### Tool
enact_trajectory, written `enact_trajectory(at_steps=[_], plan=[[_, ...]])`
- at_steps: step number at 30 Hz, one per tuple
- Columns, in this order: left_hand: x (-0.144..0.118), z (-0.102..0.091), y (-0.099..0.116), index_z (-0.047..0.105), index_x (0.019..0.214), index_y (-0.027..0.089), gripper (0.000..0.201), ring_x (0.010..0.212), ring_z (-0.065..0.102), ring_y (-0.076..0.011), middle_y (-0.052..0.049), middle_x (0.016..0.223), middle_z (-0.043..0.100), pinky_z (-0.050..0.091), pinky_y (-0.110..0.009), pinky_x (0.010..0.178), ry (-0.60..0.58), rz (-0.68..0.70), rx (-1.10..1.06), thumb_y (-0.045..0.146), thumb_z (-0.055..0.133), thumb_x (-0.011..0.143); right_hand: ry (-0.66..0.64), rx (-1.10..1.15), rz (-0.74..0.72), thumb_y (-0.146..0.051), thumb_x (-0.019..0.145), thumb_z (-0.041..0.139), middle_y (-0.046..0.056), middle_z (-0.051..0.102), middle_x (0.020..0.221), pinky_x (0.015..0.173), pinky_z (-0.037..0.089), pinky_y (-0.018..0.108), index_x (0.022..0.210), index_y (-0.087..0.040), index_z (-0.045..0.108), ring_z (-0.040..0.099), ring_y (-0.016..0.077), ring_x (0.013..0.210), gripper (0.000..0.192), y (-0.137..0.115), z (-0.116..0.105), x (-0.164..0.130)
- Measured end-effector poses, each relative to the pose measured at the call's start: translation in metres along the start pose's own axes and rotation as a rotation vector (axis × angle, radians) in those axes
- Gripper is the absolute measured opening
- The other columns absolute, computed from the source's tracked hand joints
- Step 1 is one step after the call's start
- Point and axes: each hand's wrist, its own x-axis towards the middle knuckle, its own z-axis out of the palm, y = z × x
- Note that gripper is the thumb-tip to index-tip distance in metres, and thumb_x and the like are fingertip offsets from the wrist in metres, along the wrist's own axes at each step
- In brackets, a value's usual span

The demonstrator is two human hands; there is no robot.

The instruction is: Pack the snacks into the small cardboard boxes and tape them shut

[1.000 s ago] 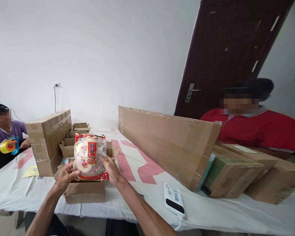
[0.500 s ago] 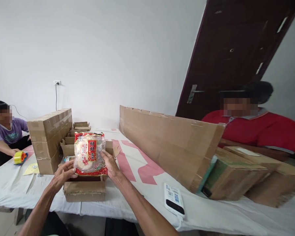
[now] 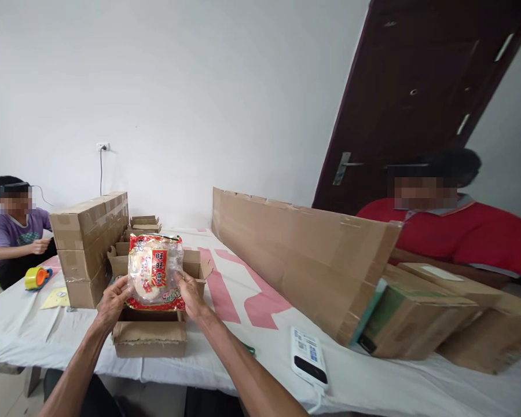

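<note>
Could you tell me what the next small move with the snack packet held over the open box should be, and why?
Probably lower the snack packet straight down: both the left hand and the right hand hold it upright just above the open carton, whose flaps stand open.

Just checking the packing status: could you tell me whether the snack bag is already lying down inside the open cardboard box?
No, the snack bag is held upright above the open box between the left hand and right hand.

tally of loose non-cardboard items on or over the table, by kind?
snack bag, held in both hands above the open box: 1
tape dispenser: 1
white power bank: 1
yellow paper: 1
Total: 4
</note>
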Motion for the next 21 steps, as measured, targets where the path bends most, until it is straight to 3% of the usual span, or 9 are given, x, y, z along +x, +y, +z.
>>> enact_trajectory(at_steps=[3, 8, 12, 16, 21], plan=[[-0.001, -0.002, -0.003, 0.078, 0.126, 0.014, 0.079, 0.107, 0.080, -0.0354, -0.014, 0.108, 0.086, 0.064, -0.045, 0.094, 0.030, 0.022, 0.021, 0.057, 0.100, 0.063, 0.009, -0.008, -0.012, -0.066, 0.073, 0.088, 0.005, 0.085, 0.110, 0.108, 0.055, 0.046, 0.097, -0.026, 0.085, 0.073, 0.0304, 0.113, 0.047, -0.002, 0.001, 0.003], [-0.008, -0.003, -0.010, 0.066, 0.143, 0.019, 0.093, 0.111, 0.079, -0.0360, -0.014, 0.115, 0.084, 0.065, -0.046, 0.095, -0.020, 0.024, -0.013, 0.052, 0.100, 0.064, 0.019, -0.002, -0.043, -0.067, 0.074, 0.086, 0.005, 0.085, 0.112, 0.110, 0.053, 0.047, 0.098, -0.027, 0.085, 0.072, 0.0307, 0.114, 0.047, -0.002, 0.004, 0.005], [-0.010, -0.002, -0.013, 0.066, 0.135, 0.021, 0.080, 0.113, 0.078, -0.0347, -0.013, 0.116, 0.084, 0.064, -0.042, 0.094, 0.004, 0.044, 0.032, 0.045, 0.097, 0.065, 0.002, 0.032, -0.025, -0.071, 0.072, 0.086, 0.006, 0.085, 0.112, 0.108, 0.054, 0.048, 0.100, -0.027, 0.085, 0.074, 0.0308, 0.112, 0.052, 0.006, 0.003, 0.006], [-0.009, -0.001, -0.011, 0.066, 0.117, 0.022, 0.060, 0.098, 0.080, -0.0298, -0.006, 0.096, 0.084, 0.063, -0.037, 0.085, 0.026, 0.037, 0.127, 0.040, 0.092, 0.066, -0.002, 0.061, 0.005, -0.072, 0.069, 0.088, 0.008, 0.085, 0.110, 0.107, 0.055, 0.048, 0.099, -0.024, 0.084, 0.075, 0.0309, 0.112, 0.057, 0.011, 0.001, 0.007], [-0.011, -0.003, -0.008, 0.058, 0.110, 0.025, 0.053, 0.070, 0.069, -0.0173, 0.002, 0.082, 0.079, 0.052, -0.026, 0.068, 0.082, 0.094, 0.130, 0.046, 0.090, 0.073, -0.035, 0.109, 0.065, -0.071, 0.067, 0.091, 0.008, 0.086, 0.102, 0.102, 0.058, 0.048, 0.096, -0.024, 0.083, 0.076, 0.0332, 0.111, 0.056, 0.008, 0.000, 0.008]])
